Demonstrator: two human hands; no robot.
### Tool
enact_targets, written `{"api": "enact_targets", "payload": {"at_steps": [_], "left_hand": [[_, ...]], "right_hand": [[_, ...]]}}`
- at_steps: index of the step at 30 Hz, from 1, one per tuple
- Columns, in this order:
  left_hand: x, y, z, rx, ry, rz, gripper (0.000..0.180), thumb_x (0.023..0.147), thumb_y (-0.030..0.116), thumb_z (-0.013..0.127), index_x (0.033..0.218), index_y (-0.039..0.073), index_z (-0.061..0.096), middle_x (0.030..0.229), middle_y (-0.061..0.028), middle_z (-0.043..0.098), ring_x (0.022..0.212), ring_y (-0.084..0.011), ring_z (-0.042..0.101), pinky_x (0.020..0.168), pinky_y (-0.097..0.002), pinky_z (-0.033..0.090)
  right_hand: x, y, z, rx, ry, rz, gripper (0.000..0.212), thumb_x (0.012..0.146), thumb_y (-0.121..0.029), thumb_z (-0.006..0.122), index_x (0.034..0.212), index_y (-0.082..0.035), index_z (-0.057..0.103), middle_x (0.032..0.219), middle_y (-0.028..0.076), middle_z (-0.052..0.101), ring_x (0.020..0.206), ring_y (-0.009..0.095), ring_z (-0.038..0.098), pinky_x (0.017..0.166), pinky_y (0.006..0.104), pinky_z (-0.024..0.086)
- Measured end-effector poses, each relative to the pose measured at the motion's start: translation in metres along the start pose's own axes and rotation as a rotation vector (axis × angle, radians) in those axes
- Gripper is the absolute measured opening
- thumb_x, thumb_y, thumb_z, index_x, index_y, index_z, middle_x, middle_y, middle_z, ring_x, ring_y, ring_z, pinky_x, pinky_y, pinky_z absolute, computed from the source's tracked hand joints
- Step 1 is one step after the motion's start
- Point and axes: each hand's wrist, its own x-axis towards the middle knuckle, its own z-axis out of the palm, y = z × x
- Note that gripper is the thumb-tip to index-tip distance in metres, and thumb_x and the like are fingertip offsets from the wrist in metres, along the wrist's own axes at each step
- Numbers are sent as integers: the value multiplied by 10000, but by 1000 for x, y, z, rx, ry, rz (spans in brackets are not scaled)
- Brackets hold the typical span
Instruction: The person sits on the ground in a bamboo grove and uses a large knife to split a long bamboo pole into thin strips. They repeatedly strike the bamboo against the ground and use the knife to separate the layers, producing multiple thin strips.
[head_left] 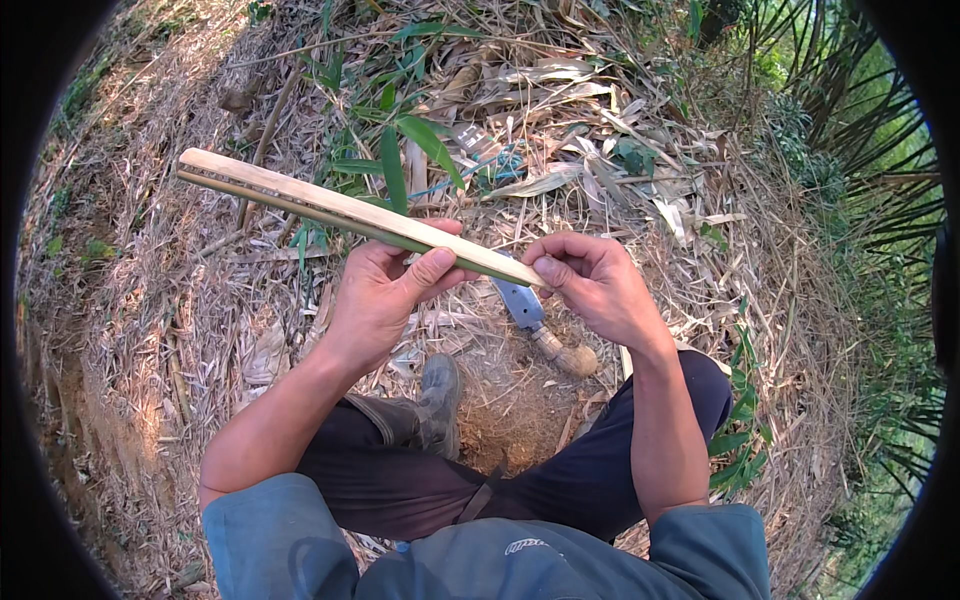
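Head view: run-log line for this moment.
left hand: gripping bamboo strip | right hand: pinching strip's right end | wood-handled blade: on ground, unheld

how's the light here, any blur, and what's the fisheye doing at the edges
Head view: patchy sun and shade across the dry litter; head view: left hand, right hand and split stick look fairly sharp; head view: corners go black, and green fronds near the right rim look bent.
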Motion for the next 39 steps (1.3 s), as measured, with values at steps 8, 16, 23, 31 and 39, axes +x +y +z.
{"api": "enact_targets", "payload": {"at_steps": [8, 16, 23, 31, 39], "left_hand": [[0, 0, 0, 10, -5, -5, 345, 997, 140, 648, 1302, -11, 594, 1187, -125, 677, 1059, -216, 694, 956, -292, 591], [-1, 2, 4, -2, 23, -10, 337, 998, 123, 645, 1293, -33, 598, 1160, -138, 679, 1043, -226, 700, 953, -287, 593], [-2, 1, 2, 10, -8, 22, 348, 1001, 152, 644, 1303, -14, 599, 1204, -131, 669, 1072, -227, 691, 959, -293, 587], [-5, -2, 1, 29, -7, 56, 342, 998, 164, 651, 1299, 5, 619, 1146, -120, 696, 1038, -217, 705, 944, -291, 589], [-13, -8, -5, 51, -4, 86, 347, 990, 138, 658, 1297, -16, 614, 1155, -139, 696, 1021, -249, 720, 918, -288, 606]], "right_hand": [[-1, -1, 0, 0, 7, 15, 149, 995, -108, 639, 1085, -11, 708, 816, 1, 662, 752, 63, 592, 672, 236, 487], [1, 6, -1, 14, 13, -42, 163, 991, -84, 635, 1108, -5, 716, 792, -26, 656, 621, 2, 501, 518, 183, 366], [-3, -3, 1, 16, 12, 14, 140, 1001, -116, 640, 1069, -22, 720, 800, -3, 650, 725, 59, 577, 645, 234, 473], [-5, -1, 2, 4, 33, -10, 149, 991, -92, 646, 1080, 7, 714, 835, 31, 697, 756, 80, 610, 705, 245, 511], [-12, -5, 9, -52, 46, 13, 138, 984, -75, 643, 1069, 12, 709, 849, 33, 699, 779, 91, 630, 718, 249, 512]]}}
